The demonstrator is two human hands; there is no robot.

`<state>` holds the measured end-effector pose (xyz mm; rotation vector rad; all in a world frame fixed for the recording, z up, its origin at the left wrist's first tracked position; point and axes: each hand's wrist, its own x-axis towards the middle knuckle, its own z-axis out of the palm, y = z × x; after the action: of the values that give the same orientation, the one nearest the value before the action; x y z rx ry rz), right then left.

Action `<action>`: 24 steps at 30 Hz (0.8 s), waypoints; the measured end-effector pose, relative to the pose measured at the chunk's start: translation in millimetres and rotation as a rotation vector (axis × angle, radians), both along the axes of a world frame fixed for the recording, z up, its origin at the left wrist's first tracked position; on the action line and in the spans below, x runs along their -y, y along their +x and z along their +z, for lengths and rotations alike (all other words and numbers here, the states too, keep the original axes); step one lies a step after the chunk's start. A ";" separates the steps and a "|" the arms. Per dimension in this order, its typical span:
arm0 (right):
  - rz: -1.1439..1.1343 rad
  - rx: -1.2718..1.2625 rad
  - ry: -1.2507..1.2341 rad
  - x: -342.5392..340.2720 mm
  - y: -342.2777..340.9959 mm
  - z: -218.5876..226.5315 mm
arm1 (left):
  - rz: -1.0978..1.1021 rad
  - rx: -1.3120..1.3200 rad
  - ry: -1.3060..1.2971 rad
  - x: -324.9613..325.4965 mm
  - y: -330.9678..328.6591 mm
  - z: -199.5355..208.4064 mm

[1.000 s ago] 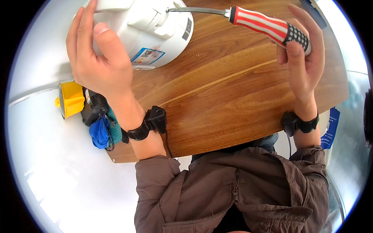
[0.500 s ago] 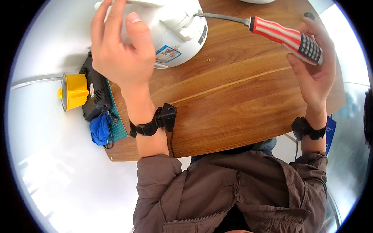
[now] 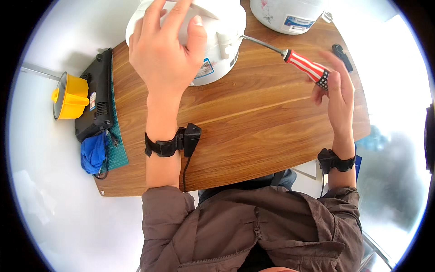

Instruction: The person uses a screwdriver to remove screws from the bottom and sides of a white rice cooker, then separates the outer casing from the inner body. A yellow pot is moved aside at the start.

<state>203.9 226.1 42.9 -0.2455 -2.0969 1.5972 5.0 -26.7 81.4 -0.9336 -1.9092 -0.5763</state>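
Note:
A rounded white appliance (image 3: 217, 72), which looks like a rice cooker, stands at the far side of the wooden table. My left hand (image 3: 167, 52) lies over its lid, fingers spread and thumb apart. In my right hand (image 3: 339, 90) is the butt end of a screwdriver (image 3: 304, 66) with a red-and-white striped, star-patterned handle. Its metal shaft points left, and the tip meets the appliance's side near a protruding white part (image 3: 226, 43). My right fingers are partly smeared by motion around the handle. Black straps with small boxes sit on both wrists.
A second white appliance (image 3: 290, 18) with a flower print stands at the back right. Beyond my right hand lies a small black object (image 3: 342, 56). Along the left edge are a black case (image 3: 97, 106), a yellow pot-like container (image 3: 72, 96), blue cloth (image 3: 94, 152) and a green mat (image 3: 118, 147).
The whole view has shifted, bringing more of the second appliance into sight. My right fingers have moved around the handle's end, covering more of it. My left hand stays on the lid.

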 end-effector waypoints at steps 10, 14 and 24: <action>-0.089 -0.035 -0.061 12.8 -1.3 -3.3 | -0.148 -0.122 -0.154 -12.3 16.1 -4.7; -0.086 0.049 -0.091 12.8 1.8 1.1 | -0.127 -0.195 -0.249 -29.6 22.0 -12.5; -0.105 -0.092 0.036 14.8 0.6 -4.6 | -0.024 -0.253 -0.743 -42.1 21.5 25.9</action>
<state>204.5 211.3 38.3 -0.2612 -2.0072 1.4806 26.5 15.4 107.2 -1.4114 -1.8912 0.2698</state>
